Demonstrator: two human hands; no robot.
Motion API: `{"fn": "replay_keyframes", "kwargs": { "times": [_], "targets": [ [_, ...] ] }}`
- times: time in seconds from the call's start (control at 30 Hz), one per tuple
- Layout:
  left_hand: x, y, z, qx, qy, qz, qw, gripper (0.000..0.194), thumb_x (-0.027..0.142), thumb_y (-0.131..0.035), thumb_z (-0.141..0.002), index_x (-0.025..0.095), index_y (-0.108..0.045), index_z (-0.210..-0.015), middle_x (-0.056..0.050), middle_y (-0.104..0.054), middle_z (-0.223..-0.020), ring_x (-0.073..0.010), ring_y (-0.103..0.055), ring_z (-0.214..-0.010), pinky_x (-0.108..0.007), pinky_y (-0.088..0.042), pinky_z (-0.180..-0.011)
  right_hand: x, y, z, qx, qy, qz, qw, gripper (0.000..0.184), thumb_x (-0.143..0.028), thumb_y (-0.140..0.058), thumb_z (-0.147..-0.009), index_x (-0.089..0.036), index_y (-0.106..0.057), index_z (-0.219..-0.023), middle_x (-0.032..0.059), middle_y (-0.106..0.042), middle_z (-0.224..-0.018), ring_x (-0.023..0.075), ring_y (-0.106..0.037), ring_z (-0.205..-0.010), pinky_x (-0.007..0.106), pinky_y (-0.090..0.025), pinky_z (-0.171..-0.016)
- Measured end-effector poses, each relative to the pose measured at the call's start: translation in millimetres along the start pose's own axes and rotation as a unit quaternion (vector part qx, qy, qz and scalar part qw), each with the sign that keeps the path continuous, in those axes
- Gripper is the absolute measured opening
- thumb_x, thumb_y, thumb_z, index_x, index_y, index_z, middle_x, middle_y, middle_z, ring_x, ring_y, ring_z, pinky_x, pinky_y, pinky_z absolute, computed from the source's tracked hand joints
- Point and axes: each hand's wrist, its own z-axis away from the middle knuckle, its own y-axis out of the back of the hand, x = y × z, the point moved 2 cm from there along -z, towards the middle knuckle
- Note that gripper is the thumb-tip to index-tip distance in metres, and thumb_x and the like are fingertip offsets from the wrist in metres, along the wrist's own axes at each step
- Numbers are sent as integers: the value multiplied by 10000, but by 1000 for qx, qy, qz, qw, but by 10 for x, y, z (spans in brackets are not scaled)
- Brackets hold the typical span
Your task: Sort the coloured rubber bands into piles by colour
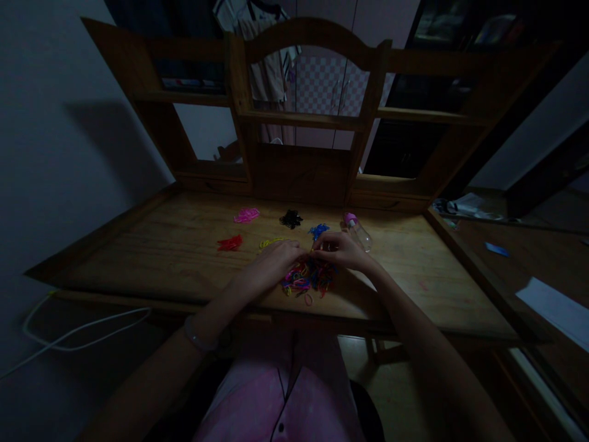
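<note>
A mixed pile of small coloured rubber bands [304, 276] lies on the wooden desk [175, 258] near its front edge. Over the pile's far side, my left hand [281, 256] and my right hand [343, 248] meet at the fingertips. Both are closed; a tiny yellowish bit shows between them, too small to name. Around them sit single-colour heaps: yellow bands [269, 243] partly behind my left hand, blue bands [318, 231] just beyond my right hand, black bands [291, 219], pink bands [246, 215] and red bands [230, 243].
A clear bottle with a pink top [361, 233] lies just beyond my right hand. A wooden shelf unit [301, 175] rises along the desk's back. White cable [87, 334] hangs at the left. On the right, a lower surface holds papers [554, 307] and a blue item [497, 249].
</note>
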Motion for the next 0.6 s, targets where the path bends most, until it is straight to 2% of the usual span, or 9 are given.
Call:
{"fn": "replay_keyframes", "kwargs": {
  "times": [0.13, 0.3, 0.47, 0.6],
  "targets": [
    [-17, 10, 3, -9, 5, 12, 1000, 176, 175, -524, -875, 200, -657, -988, -59, -629, -963, -204, -561, -926, -299, -426, -814, -6, 1, -4, 0, 1, 4, 1000, 269, -418, -652, -837, -152, -696, -834, 22, -655, -734, 108, -530, -622, 225, -382, -559],
    [-141, -32, -5, -6, -7, 37, 999, 72, 222, -544, -873, 185, -596, -907, -43, -593, -952, -191, -540, -891, -285, -415, -773, 5, -1, -8, -1, -3, 6, 1000, 261, -419, -658, -831, -162, -698, -849, 21, -659, -750, 107, -526, -619, 228, -383, -557],
    [-207, 12, 14, 0, 3, 77, 997, 128, 307, -549, -874, 185, -589, -877, -31, -601, -905, -185, -547, -838, -284, -410, -735, 3, 3, -5, 3, -6, 15, 1000, 245, -402, -656, -835, -161, -699, -848, 18, -651, -736, 107, -524, -620, 229, -380, -557],
    [-186, 105, 20, -2, 24, 117, 993, 141, 303, -561, -852, 181, -629, -877, -27, -639, -855, -177, -573, -787, -275, -423, -709, -4, 2, 2, -1, -5, 11, 1000, 241, -397, -648, -843, -161, -697, -853, 19, -654, -742, 108, -534, -632, 230, -388, -564]
  ]
}}
